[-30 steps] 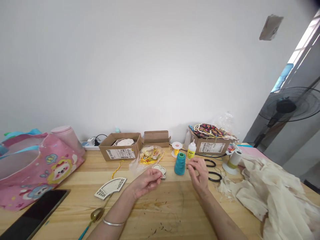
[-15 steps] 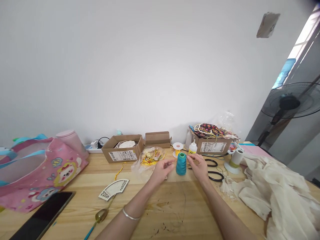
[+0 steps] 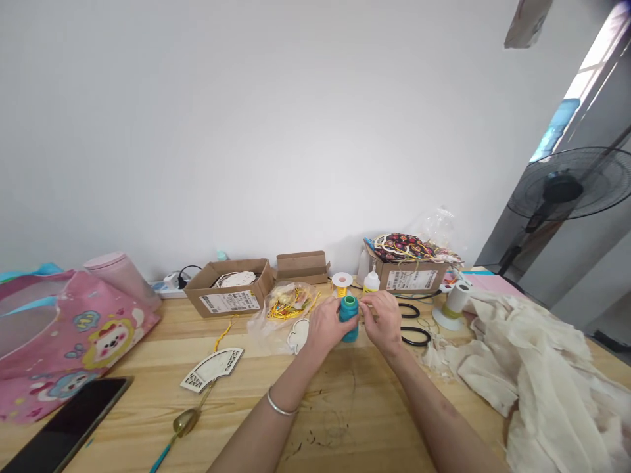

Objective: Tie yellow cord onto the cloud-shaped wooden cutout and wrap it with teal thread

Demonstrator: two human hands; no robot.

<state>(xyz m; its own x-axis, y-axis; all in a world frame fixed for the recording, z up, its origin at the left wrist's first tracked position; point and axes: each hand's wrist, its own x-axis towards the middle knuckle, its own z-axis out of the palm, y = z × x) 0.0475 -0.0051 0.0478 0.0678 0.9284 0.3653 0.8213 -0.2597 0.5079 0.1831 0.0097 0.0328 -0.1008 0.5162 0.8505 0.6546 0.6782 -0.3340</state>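
A teal thread spool [image 3: 350, 317] with a green core stands upright on the wooden table. My left hand [image 3: 327, 324] wraps around its left side, thumb across the front. Close by the spool's right edge, my right hand [image 3: 382, 320] has its thumb and index finger pinched together; whatever lies between them is too fine to make out. Beside that wrist lie the black handles of a pair of scissors [image 3: 417, 336], with the blades hidden. Behind the spool are a white glue bottle [image 3: 371, 281] and a reel of yellow cord [image 3: 342, 285].
Cardboard boxes [image 3: 231, 303] line the wall, near a plastic bag of yellow cords [image 3: 288, 302]. To the left are a fan-shaped wooden piece [image 3: 213, 369], a phone [image 3: 69, 420] and a pink bag [image 3: 83, 341]. Cream cloth [image 3: 537, 374] covers the right side, near a white spool [image 3: 457, 299].
My left hand has closed around the teal spool, from beside it before. My right hand stays pinched at its right side. The whole view has shifted slightly.
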